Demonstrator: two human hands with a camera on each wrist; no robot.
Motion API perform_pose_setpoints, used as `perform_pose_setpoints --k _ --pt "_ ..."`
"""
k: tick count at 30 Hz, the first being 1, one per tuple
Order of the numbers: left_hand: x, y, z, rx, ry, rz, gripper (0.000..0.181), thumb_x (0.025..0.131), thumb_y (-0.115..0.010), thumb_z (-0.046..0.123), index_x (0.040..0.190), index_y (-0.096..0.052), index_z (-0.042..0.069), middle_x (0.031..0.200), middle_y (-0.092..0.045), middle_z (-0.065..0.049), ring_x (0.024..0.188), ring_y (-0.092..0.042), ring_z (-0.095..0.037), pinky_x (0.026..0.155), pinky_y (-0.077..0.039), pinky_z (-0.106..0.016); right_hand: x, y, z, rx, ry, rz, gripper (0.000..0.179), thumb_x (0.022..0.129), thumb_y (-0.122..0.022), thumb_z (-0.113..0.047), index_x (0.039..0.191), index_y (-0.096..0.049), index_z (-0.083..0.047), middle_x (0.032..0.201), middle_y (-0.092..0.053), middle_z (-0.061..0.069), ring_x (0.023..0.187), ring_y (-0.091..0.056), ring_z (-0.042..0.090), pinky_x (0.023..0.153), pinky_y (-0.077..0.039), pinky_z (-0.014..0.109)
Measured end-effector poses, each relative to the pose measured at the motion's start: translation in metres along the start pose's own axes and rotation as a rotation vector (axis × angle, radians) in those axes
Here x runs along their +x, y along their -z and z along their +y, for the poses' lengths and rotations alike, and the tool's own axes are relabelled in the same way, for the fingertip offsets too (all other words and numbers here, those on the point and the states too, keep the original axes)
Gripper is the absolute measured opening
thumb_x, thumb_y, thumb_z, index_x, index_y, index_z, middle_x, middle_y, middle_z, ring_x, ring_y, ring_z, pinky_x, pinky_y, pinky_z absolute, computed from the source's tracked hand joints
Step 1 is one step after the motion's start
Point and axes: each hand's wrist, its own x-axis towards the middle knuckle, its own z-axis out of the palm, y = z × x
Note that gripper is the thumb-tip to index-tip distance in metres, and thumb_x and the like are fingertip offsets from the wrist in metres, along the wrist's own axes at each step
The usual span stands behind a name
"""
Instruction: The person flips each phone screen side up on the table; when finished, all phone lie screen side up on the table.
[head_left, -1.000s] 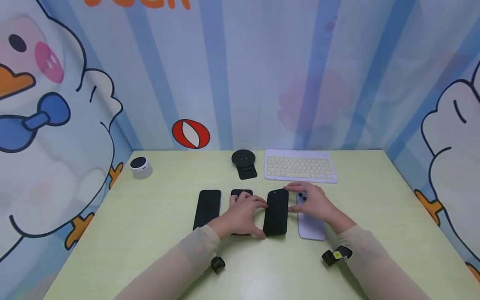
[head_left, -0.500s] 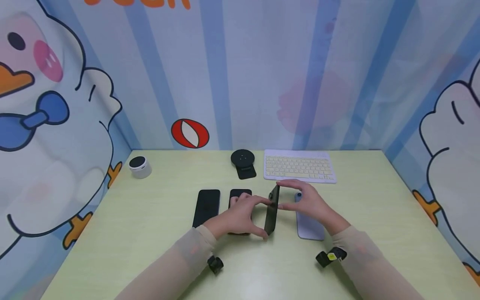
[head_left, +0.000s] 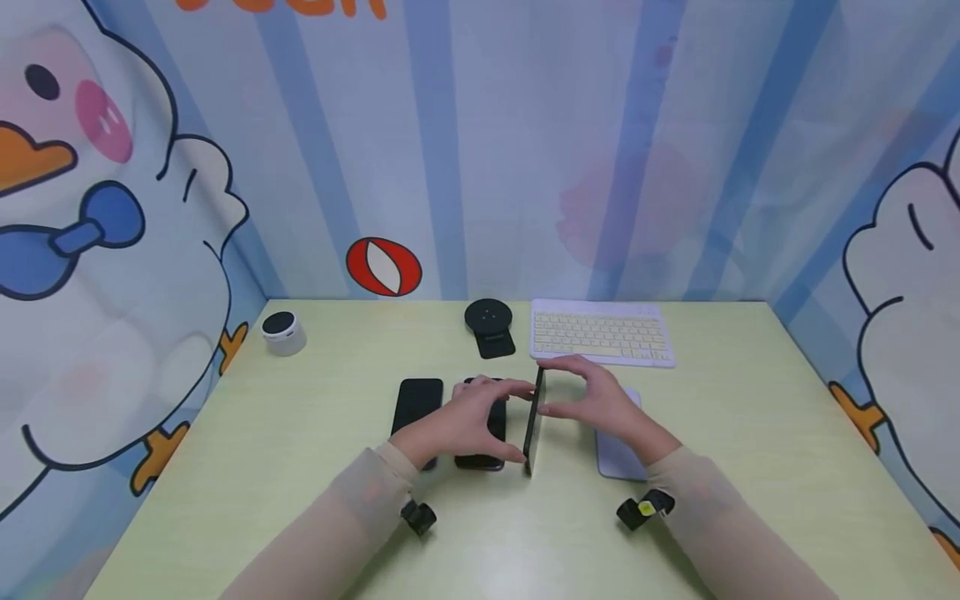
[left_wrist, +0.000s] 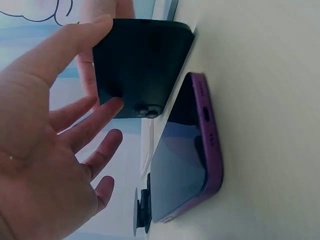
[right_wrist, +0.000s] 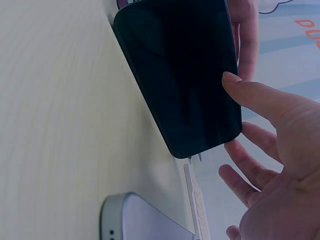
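A dark smartphone (head_left: 533, 429) stands on its long edge on the table, upright between both hands. My left hand (head_left: 468, 423) holds it from the left, its thumb at the near end and a fingertip on the back close to the cameras, as the left wrist view shows of the phone's back (left_wrist: 145, 65). From the right, my right hand (head_left: 596, 404) grips the far end, with its thumb on the dark screen (right_wrist: 180, 75). Under my left hand lies a purple-edged phone (left_wrist: 180, 155), screen up. A lavender phone (head_left: 621, 457) lies partly beneath my right hand.
Another black phone (head_left: 417, 403) lies at the left, partly behind the left wrist. Toward the back are a round black charger stand (head_left: 488, 317) and a lavender keyboard (head_left: 600, 332). A small white speaker (head_left: 284, 335) sits at the far left corner.
The dark phone has gone from screen up to standing on its long edge, and has shifted slightly left. Both hands moved left with it.
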Motion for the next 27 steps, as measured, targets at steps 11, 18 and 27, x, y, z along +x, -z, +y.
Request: perform_pose_setpoints --k 11,18,27 --pt "-0.006 0.009 -0.008 0.012 0.015 -0.009 0.088 0.077 -0.090 0.044 0.153 -0.050 0.024 0.151 -0.056 0.007 0.137 -0.043 -0.020 0.113 -0.029 -0.054 0.005 -0.007 0.008 -0.211 -0.024 -0.059 0.083 0.070 -0.096 -0.023 0.144 -0.060 -0.016 0.142 -0.066 0.006 0.138 -0.054 0.034 0.115 -0.030 0.064" --pt "-0.008 0.008 -0.011 0.007 0.024 0.007 0.088 0.075 -0.093 0.040 0.152 -0.051 0.023 0.153 -0.054 0.003 0.136 -0.042 -0.023 0.113 -0.028 -0.057 0.004 -0.008 0.012 -0.289 -0.039 -0.118 0.086 0.068 -0.096 -0.020 0.145 -0.060 -0.013 0.133 -0.071 0.008 0.136 -0.055 0.036 0.110 -0.019 0.070" --pt "-0.006 0.000 -0.015 0.028 0.052 0.038 0.090 0.073 -0.094 0.043 0.150 -0.053 0.022 0.156 -0.051 -0.002 0.138 -0.039 -0.026 0.110 -0.029 -0.059 0.003 -0.003 0.018 -0.323 -0.027 -0.098 0.081 0.067 -0.096 -0.019 0.141 -0.064 -0.014 0.136 -0.069 0.008 0.137 -0.054 0.036 0.110 -0.022 0.069"
